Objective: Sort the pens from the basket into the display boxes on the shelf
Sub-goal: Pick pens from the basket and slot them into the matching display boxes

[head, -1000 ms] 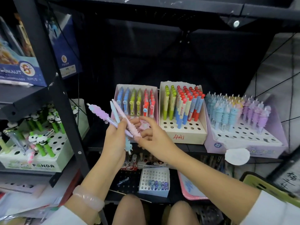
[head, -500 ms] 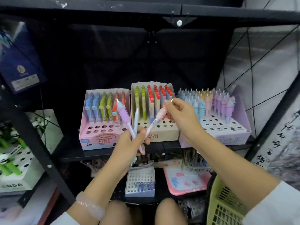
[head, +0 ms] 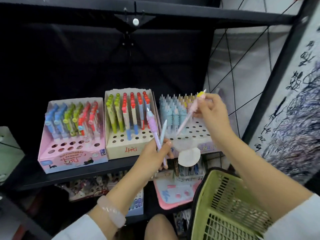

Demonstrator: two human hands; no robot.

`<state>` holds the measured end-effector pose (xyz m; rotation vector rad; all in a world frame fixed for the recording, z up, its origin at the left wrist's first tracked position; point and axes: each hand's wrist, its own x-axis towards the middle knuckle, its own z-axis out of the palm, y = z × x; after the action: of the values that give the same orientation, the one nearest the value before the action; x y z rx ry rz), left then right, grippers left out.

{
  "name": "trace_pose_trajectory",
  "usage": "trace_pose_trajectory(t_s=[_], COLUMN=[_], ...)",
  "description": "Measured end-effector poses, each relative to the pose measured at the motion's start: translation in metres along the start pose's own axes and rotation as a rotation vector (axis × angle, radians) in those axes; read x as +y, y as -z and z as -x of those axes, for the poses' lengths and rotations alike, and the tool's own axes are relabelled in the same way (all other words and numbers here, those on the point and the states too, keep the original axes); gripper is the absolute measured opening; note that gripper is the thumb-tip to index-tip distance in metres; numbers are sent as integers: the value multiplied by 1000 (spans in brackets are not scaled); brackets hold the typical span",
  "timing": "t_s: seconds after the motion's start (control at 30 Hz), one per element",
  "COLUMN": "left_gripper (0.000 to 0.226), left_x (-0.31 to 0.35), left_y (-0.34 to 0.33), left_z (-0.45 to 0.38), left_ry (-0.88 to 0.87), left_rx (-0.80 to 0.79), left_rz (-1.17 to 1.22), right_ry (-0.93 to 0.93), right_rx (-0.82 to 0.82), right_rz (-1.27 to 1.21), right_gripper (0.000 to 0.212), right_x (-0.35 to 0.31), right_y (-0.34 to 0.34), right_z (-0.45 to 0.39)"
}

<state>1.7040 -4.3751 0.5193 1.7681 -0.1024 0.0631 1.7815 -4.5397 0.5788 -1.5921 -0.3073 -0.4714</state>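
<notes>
My left hand [head: 153, 157] grips two pens upright in front of the shelf: a purple ribbed pen [head: 152, 125] and a pale blue pen [head: 163, 131]. My right hand [head: 212, 112] pinches a pink pen [head: 187, 115] near its yellow top, tip slanting down over the purple display box [head: 194, 134] of pastel animal pens. On the shelf to its left stand the cream box [head: 121, 146] with green, red and blue pens and the pink box [head: 72, 158] with blue, green and red pens. The green basket [head: 223, 210] is at the lower right.
A black shelf board [head: 83, 174] carries the boxes; a black upright [head: 277, 71] rises on the right. A round white tag [head: 189, 156] hangs off the purple box. Lower shelf holds a pink tray [head: 173, 194] and a small white box [head: 137, 205]. Scribbled paper [head: 297, 104] covers the right wall.
My right hand has carried the pink pen rightward, from in front of the cream box to over the purple box. My view has turned right; the basket shows more.
</notes>
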Motion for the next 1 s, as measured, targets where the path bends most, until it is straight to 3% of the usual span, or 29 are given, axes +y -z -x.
trace_pose_trajectory(t_s=[0.13, 0.27, 0.37, 0.63, 0.73, 0.87, 1.0], left_gripper=[15, 20, 23, 19, 19, 18, 14], left_x=[3, 6, 7, 4, 2, 2, 2], left_y=[-1, 0, 2, 0, -2, -2, -1], left_z=[-10, -15, -18, -19, -19, -21, -21], left_ry=[5, -25, -45, -31, -25, -21, -21], left_rx=[44, 77, 107, 94, 85, 84, 83], left_rz=[-39, -74, -92, -85, -73, -61, -46], right_ry=[193, 183, 166, 174, 181, 314, 133], right_rx=[127, 36, -29, -16, -64, 30, -6], right_rz=[369, 634, 715, 790, 932, 1229, 1171], right_gripper=[9, 11, 17, 21, 24, 30, 34], right_x=[3, 18, 29, 37, 42, 44, 44], right_y=[26, 29, 25, 28, 25, 24, 23], right_z=[-42, -68, -70, -71, -72, -80, -89])
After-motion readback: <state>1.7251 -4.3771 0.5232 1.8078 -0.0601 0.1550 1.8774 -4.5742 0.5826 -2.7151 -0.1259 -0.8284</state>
